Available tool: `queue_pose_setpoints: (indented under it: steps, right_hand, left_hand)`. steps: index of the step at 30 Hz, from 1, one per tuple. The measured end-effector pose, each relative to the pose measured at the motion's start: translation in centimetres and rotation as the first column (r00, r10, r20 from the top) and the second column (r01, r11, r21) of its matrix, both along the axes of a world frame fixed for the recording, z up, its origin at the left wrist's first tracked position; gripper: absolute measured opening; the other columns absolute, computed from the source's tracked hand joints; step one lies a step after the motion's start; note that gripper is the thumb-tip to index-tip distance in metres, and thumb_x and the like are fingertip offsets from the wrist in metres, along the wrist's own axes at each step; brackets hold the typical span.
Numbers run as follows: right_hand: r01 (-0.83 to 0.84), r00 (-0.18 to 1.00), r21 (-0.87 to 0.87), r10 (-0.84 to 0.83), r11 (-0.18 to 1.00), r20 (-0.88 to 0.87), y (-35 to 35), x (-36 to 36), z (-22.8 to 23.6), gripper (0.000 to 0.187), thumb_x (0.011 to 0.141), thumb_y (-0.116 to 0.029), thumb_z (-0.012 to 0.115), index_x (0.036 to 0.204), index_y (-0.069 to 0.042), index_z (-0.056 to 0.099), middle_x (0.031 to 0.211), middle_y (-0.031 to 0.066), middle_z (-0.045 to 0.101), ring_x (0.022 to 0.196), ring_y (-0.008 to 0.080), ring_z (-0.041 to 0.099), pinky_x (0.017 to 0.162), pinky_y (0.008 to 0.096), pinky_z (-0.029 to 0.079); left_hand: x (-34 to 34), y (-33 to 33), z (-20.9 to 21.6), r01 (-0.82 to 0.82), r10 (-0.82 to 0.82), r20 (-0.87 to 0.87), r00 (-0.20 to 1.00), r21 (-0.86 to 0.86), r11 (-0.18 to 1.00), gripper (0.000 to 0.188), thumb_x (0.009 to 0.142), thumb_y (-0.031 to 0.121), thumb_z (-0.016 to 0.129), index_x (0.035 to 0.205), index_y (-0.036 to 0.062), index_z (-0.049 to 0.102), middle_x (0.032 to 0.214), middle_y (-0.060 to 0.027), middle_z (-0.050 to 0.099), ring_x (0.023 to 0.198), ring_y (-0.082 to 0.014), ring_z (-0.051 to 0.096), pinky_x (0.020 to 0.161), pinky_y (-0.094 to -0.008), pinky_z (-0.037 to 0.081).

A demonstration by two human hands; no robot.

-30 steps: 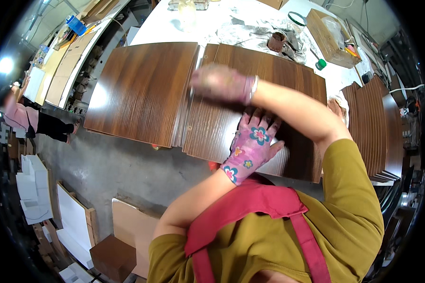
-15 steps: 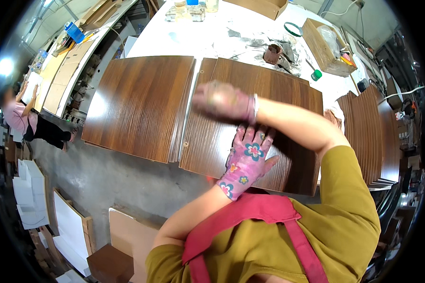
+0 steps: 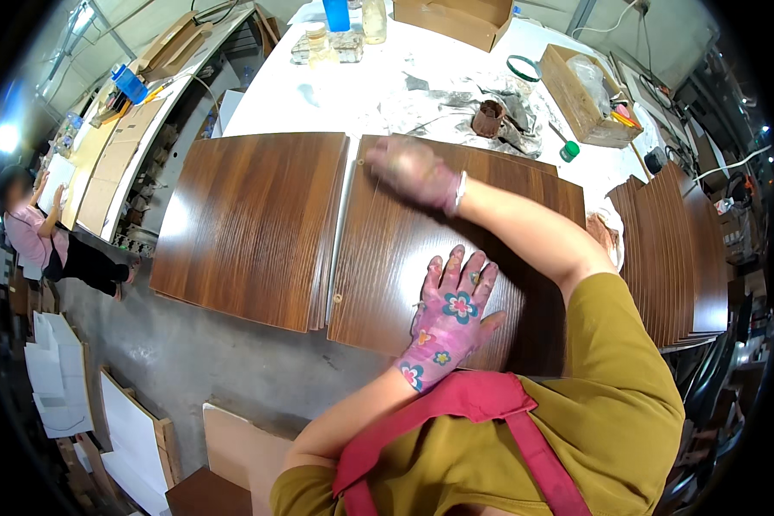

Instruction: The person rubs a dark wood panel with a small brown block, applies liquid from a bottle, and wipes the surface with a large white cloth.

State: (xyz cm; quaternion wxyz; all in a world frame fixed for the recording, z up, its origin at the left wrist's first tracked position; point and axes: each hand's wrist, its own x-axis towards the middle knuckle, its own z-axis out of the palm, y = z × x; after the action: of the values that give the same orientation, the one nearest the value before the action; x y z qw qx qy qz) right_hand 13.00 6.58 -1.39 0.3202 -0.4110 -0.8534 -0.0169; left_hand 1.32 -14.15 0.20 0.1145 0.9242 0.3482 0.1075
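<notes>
My left hand point(image 3: 450, 320), in a pink glove with a flower print, lies open with spread fingers on a dark brown wood-grain panel point(image 3: 385, 258). Over the far left part of that same panel is my right hand point(image 3: 414, 175), in a stained pinkish glove. It is smeared by motion, so its fingers and anything under them are not readable. Small round holes show near the panel's left edge. Beside it, across a narrow gap, lies a stack of matching panels point(image 3: 249, 228).
Beyond the panels, a stained cloth point(image 3: 525, 112) holds a brown-smeared cup point(image 3: 488, 119) near a green-capped item point(image 3: 569, 151). A wooden box point(image 3: 580, 107) stands far right. More brown panels point(image 3: 662, 249) stand at right. A person point(image 3: 39, 228) stands at far left.
The whole view has shifted, so the panels sit lower in the picture. My right hand has moved toward the panel's far edge. My left hand stays flat on the panel.
</notes>
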Motion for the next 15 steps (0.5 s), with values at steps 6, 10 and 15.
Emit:
queue_pose_setpoints:
  steps: [6,10,15]
  right_hand:
    - [0.147,0.984,-0.243,-0.166,0.959,-0.058,3.4,2.0,1.7,0.02,0.09,-0.019,0.051,0.087,-0.003,0.062,0.088,0.0214,0.062,0.08,0.0392,0.062,0.074,0.0483,0.051]
    - [0.179,0.984,-0.105,-0.178,0.978,0.026,2.9,2.0,0.1,0.02,0.096,-0.024,0.051,0.093,-0.008,0.062,0.091,0.0176,0.062,0.082,0.0345,0.061,0.07,0.0436,0.052]
    - [-0.227,0.972,-0.063,0.23,0.972,0.053,-9.2,-6.3,0.8,0.009,0.084,-0.016,0.06,0.085,-0.007,0.06,0.083,0.0122,0.059,0.08,0.0312,0.061,0.069,0.0435,0.051]
  left_hand:
    - [0.0,-0.1,0.4,0.017,-0.017,0.002,1.0,0.018,1.0,0.071,0.088,0.057,0.056,0.144,0.0135,0.046,0.15,-0.0084,0.04,0.144,-0.033,0.027,0.117,-0.0529,0.014]
    - [0.1,0.0,0.4,0.022,-0.023,0.021,1.0,0.055,0.998,0.07,0.088,0.057,0.055,0.143,0.0133,0.047,0.149,-0.0105,0.042,0.142,-0.0329,0.032,0.117,-0.053,0.016]
    - [0.2,0.0,1.5,0.027,-0.09,-0.226,0.97,-0.266,0.964,0.072,0.09,0.056,0.052,0.144,0.0097,0.044,0.148,-0.0137,0.042,0.139,-0.0328,0.035,0.116,-0.0544,0.017]
